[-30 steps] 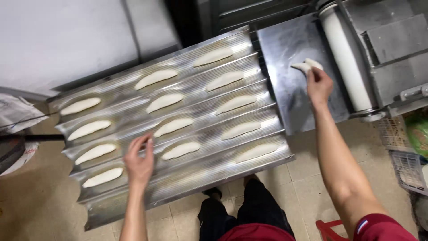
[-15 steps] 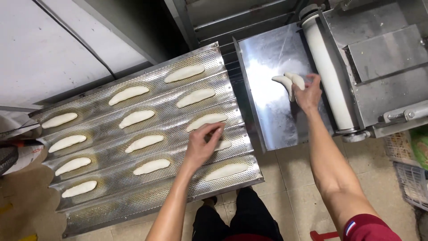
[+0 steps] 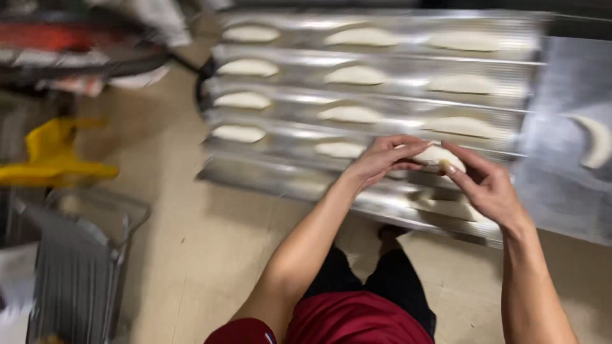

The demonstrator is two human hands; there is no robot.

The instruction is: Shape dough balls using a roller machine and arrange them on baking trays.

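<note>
Thirteen dough pieces (image 3: 357, 75); one tray (image 3: 299, 181)

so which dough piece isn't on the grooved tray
The curved dough piece at far right: it lies alone on the flat metal sheet, while the others sit in the tray's grooves.

Pale oblong dough piece (image 3: 440, 155), soft and smooth, lying lengthwise in a front groove of the ridged metal tray (image 3: 382, 56). Partly covered by fingers at both ends. Other grooves filled with like pieces in rows. Frame motion-blurred.
</note>
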